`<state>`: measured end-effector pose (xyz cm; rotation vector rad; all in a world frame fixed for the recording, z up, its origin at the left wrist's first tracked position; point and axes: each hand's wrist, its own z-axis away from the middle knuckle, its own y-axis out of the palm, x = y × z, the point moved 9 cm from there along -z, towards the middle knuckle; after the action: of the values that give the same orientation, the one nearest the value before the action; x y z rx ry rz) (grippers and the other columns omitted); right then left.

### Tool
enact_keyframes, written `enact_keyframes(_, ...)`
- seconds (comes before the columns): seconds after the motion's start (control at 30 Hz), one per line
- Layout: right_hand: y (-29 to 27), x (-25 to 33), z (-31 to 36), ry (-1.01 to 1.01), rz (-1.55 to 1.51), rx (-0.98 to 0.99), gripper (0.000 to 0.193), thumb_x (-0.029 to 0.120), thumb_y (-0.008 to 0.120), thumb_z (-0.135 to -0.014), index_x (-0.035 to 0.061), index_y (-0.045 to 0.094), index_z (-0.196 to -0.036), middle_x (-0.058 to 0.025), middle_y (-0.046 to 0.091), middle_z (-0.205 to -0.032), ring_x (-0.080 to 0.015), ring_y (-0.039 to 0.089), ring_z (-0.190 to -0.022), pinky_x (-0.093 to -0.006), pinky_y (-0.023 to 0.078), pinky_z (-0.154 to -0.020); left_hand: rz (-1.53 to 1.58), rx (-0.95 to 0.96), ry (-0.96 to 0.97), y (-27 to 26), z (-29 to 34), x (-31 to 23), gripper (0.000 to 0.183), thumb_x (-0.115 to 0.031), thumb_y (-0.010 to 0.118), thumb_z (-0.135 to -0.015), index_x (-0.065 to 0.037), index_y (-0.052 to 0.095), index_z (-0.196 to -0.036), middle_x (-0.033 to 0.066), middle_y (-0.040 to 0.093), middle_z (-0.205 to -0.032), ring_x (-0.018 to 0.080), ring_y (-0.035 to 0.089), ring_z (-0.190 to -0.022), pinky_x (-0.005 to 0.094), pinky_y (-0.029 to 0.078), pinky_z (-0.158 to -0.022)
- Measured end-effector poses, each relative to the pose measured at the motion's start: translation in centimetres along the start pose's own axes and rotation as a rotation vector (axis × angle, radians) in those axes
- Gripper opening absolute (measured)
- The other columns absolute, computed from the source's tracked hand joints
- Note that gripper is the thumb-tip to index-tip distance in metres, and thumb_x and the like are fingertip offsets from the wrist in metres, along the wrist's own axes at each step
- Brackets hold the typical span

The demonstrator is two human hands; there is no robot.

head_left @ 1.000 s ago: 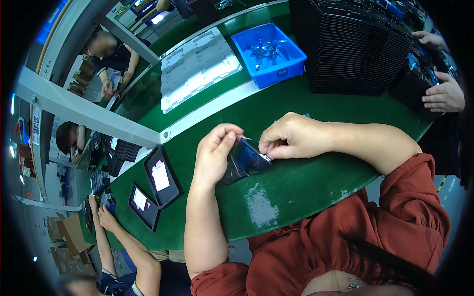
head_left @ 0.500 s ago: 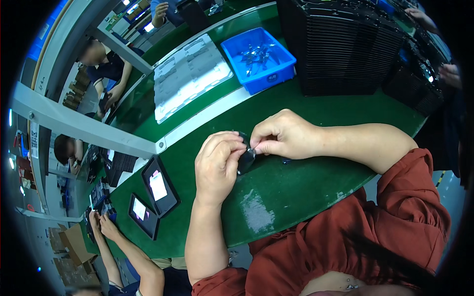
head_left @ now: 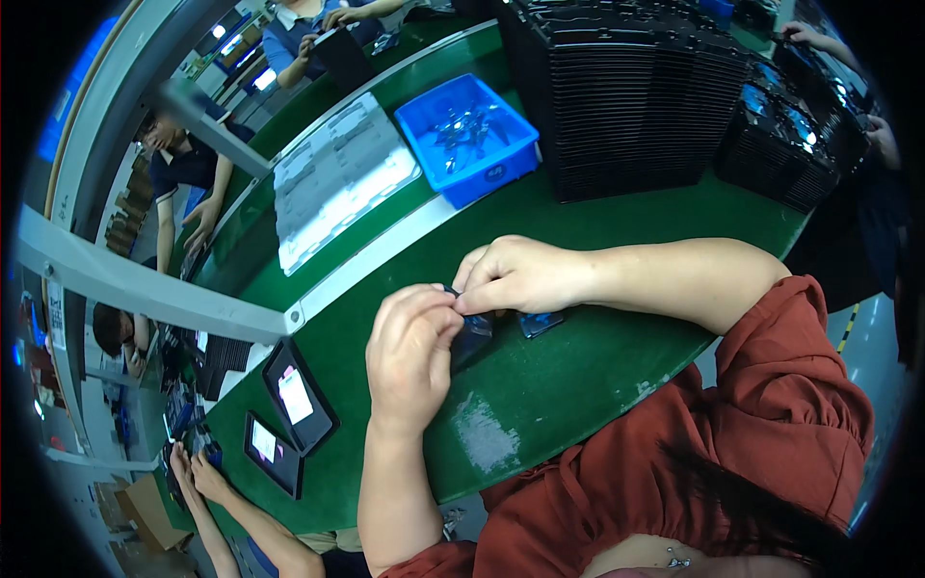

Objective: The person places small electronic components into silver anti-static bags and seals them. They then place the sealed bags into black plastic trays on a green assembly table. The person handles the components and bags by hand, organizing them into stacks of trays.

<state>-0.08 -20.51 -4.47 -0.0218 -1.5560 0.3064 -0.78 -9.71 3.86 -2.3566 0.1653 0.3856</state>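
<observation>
My left hand (head_left: 405, 356) is closed around a small dark, glossy, flat piece (head_left: 472, 339), thumb on one side and fingers over its upper edge. My right hand (head_left: 520, 274) pinches at the top edge of that piece, its fingertips touching those of my left hand. What sits between the right fingertips is hidden. A second dark, shiny flat piece (head_left: 540, 324) lies on the green table (head_left: 597, 361) just below my right wrist.
Two black trays with light inserts (head_left: 299, 395) (head_left: 273, 453) lie at the left. Farther off are a grey moulded tray (head_left: 342, 183), a blue bin (head_left: 467, 183) of clear scraps and a tall stack of black trays (head_left: 626, 116). Co-workers' hands (head_left: 207, 472) work nearby.
My right fingertips have moved from the piece's right side to its top edge. The piece has tilted in my left hand. The second dark piece now shows more. The view has shifted slightly.
</observation>
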Motion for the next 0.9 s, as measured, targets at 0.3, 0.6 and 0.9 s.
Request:
enact_keyframes(0.3, -2.1, 2.5, 0.9, -0.247, 0.163, -0.241, 0.022, 0.017, 0.069, -0.082, -0.0015, 0.064, -0.071, -0.0139, 0.065, -0.097, -0.0234, 0.062, -0.086, -0.0318, 0.048, -0.077, 0.267, 0.049, -0.558, 1.2, 2.5, 5.1, 0.048, -0.030, 0.068, -0.082, 0.001, 0.054, -0.117, 0.0171, 0.061, -0.108, 0.0270, 0.061, -0.096, 0.0356, 0.048, -0.083)
enact_keyframes(0.6, -7.1, 0.1, 1.1, 0.095, 0.003, -0.189, 0.020, 0.022, 0.060, -0.092, 0.0039, 0.066, -0.085, 0.0027, 0.059, -0.072, -0.0057, 0.052, -0.066, -0.0241, 0.046, -0.057, 0.031, 0.266, -0.768, 0.8, 4.4, 9.1, 0.031, -0.022, 0.062, -0.086, 0.002, 0.060, -0.106, 0.0171, 0.066, -0.088, 0.0261, 0.065, -0.080, 0.0345, 0.049, -0.073)
enact_keyframes(0.9, -6.0, 3.7, 3.0, -0.181, 0.994, -0.366, 0.030, 0.032, 0.068, -0.077, 0.0027, 0.069, -0.084, -0.0130, 0.063, -0.088, -0.0294, 0.060, -0.089, -0.0409, 0.048, -0.081, -0.306, 0.107, -0.790, -2.1, 4.6, 10.1, 0.050, -0.043, 0.059, -0.086, 0.002, 0.062, -0.107, 0.0201, 0.062, -0.106, 0.0345, 0.058, -0.101, 0.0400, 0.045, -0.087)
